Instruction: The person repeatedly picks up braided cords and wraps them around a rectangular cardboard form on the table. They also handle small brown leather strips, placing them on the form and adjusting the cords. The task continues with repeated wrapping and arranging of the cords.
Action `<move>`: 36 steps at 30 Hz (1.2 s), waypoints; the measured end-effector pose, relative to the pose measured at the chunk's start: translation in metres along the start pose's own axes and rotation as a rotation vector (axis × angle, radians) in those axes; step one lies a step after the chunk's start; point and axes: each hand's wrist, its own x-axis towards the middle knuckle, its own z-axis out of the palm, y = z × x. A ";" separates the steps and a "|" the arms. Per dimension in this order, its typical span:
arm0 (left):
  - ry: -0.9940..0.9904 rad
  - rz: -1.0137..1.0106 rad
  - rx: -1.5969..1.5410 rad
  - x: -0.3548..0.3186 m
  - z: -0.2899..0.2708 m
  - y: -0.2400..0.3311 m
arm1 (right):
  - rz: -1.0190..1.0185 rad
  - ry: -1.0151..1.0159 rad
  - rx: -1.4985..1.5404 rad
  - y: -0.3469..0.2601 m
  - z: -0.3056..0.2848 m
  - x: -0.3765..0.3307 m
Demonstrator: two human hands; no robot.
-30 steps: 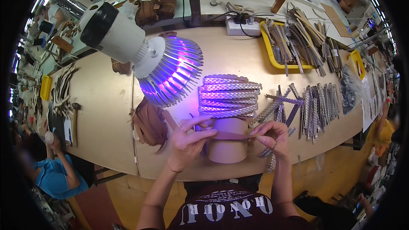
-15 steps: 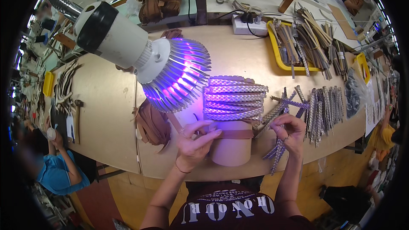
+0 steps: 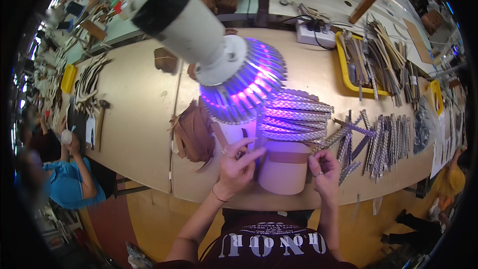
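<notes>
Where lamplight falls violet: cluttered tan workbench [image 3: 134, 114].

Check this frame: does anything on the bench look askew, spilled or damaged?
Nothing looks spilled or broken. The loose braided strips lie scattered at crossing angles to the right of the round form, less tidy than those in the yellow tray. The lamp hangs low, hiding part of the bench.
</notes>
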 end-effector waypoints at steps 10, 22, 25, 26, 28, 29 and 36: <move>-0.098 -0.366 0.400 -0.017 -0.030 0.007 | -0.183 0.162 -0.032 -0.025 -0.006 -0.012; 0.008 -0.122 -0.119 -0.008 -0.068 0.064 | -0.272 -0.417 -0.461 -0.083 0.054 -0.029; -0.004 -0.038 -0.505 0.004 -0.064 0.078 | -0.340 -0.563 -0.449 -0.087 0.060 -0.025; -0.014 -0.040 -0.674 0.007 -0.060 0.081 | -0.386 -0.620 -0.463 -0.087 0.060 -0.025; -0.086 -0.192 -0.860 0.011 -0.050 0.084 | -0.452 -0.670 -0.421 -0.087 0.058 -0.027; -0.127 -0.278 -0.925 0.012 -0.045 0.085 | -0.324 -0.661 -0.393 -0.087 0.056 -0.030; -0.162 -0.578 -1.101 0.009 -0.038 0.077 | 0.332 -0.483 -0.027 -0.088 0.040 -0.042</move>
